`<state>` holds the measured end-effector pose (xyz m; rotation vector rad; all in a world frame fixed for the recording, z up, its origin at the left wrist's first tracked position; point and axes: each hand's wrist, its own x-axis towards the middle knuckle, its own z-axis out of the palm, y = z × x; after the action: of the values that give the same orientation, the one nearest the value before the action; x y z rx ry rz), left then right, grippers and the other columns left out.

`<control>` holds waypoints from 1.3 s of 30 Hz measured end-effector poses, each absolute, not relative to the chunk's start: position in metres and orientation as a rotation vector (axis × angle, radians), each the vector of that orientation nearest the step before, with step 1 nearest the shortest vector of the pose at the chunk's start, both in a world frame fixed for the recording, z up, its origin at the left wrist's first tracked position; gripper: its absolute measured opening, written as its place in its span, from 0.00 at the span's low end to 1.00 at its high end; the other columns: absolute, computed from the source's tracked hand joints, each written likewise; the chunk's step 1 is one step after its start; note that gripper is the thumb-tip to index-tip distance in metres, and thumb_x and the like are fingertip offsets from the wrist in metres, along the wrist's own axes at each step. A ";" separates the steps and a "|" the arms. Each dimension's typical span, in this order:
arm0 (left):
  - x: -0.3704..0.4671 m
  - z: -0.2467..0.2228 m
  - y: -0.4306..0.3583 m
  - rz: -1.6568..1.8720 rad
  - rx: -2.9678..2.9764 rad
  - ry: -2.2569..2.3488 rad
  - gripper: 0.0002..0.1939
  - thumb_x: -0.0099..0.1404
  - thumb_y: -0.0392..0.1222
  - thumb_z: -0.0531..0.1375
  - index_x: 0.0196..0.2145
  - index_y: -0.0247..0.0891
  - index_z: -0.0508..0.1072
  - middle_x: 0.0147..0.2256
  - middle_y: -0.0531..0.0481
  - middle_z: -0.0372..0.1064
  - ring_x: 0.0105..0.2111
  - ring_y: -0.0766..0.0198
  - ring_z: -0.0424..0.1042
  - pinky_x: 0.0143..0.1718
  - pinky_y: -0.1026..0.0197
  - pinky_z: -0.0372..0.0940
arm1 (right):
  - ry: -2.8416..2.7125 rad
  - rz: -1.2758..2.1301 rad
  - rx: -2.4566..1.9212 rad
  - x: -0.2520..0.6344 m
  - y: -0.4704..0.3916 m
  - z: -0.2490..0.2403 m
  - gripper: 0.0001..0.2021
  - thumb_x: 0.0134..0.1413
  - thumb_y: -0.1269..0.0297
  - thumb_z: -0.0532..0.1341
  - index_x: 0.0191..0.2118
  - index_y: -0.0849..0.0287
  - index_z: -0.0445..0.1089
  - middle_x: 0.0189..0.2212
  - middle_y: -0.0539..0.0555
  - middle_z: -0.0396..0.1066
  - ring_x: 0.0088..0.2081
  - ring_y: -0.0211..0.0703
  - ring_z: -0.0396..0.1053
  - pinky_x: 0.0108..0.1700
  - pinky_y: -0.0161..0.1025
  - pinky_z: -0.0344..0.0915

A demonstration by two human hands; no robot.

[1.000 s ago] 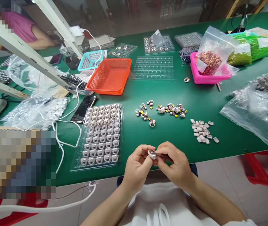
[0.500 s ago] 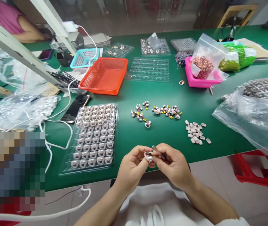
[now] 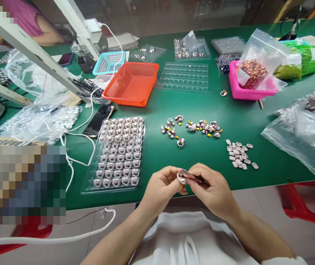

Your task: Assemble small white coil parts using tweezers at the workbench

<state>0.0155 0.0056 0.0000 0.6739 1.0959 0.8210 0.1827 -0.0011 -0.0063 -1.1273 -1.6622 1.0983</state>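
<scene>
A person's bare left hand [image 3: 163,186] pinches a small white ring-shaped part with a yellow tab [image 3: 182,179] between thumb and fingers. The bare right hand [image 3: 211,188] grips a slim, dark, flat tool [image 3: 193,176], its tip at the upper side of the ring-shaped part; whether the two touch cannot be told. Both hands are close together above the near edge of the green tabletop [image 3: 168,158], in front of the person's white top [image 3: 174,235].

To the left of the hands lies a clear plastic tray [image 3: 90,187] with rows of shiny silvery-white rounded pieces [image 3: 121,158]. Beyond the hands, similar white ring-shaped parts with yellow tabs [image 3: 207,127] lie in a cluster, with a few more just left of it. A loose heap of pale, rounded rectangular pieces [image 3: 237,154] sits to the right. Farther back stand an orange-red perforated plastic basket [image 3: 133,86] and a bright pink plastic basket [image 3: 251,95].
</scene>
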 end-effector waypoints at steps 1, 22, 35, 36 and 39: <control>0.014 -0.001 0.006 0.818 0.670 1.099 0.13 0.53 0.41 0.70 0.34 0.31 0.77 0.26 0.50 0.76 0.23 0.67 0.73 0.29 0.63 0.73 | -1.663 1.083 -1.115 0.182 -0.001 -0.008 0.07 0.62 0.72 0.58 0.38 0.56 0.73 0.30 0.52 0.71 0.30 0.39 0.68 0.28 0.33 0.65; -0.001 -0.010 0.013 0.701 0.624 1.080 0.08 0.53 0.36 0.66 0.32 0.32 0.77 0.23 0.53 0.70 0.22 0.69 0.69 0.23 0.66 0.73 | -1.751 1.224 -1.159 0.176 0.005 -0.011 0.09 0.60 0.73 0.58 0.40 0.56 0.75 0.32 0.52 0.73 0.31 0.39 0.69 0.31 0.34 0.63; -0.004 -0.012 0.016 0.517 0.613 1.048 0.09 0.51 0.37 0.69 0.31 0.33 0.76 0.21 0.53 0.71 0.20 0.69 0.70 0.22 0.65 0.73 | -2.074 1.230 -1.060 0.189 0.016 -0.012 0.08 0.54 0.76 0.59 0.36 0.56 0.71 0.29 0.49 0.67 0.27 0.36 0.62 0.28 0.32 0.58; -0.004 -0.012 0.016 0.493 0.617 1.041 0.11 0.50 0.37 0.69 0.31 0.33 0.75 0.21 0.53 0.71 0.20 0.69 0.71 0.22 0.65 0.73 | -2.117 1.247 -1.050 0.191 0.018 -0.012 0.09 0.53 0.77 0.59 0.35 0.56 0.71 0.29 0.48 0.67 0.27 0.35 0.61 0.28 0.32 0.57; -0.002 -0.012 0.015 0.469 0.625 1.042 0.14 0.48 0.38 0.71 0.32 0.34 0.72 0.21 0.53 0.73 0.18 0.68 0.72 0.22 0.63 0.73 | -2.172 1.270 -1.049 0.193 0.021 -0.010 0.09 0.49 0.78 0.59 0.33 0.57 0.70 0.28 0.47 0.66 0.26 0.34 0.59 0.28 0.32 0.54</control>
<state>-0.0019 0.0154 -0.0124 0.6253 1.0422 0.4690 0.1933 0.0207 -0.0101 -1.0487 -2.1725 1.2696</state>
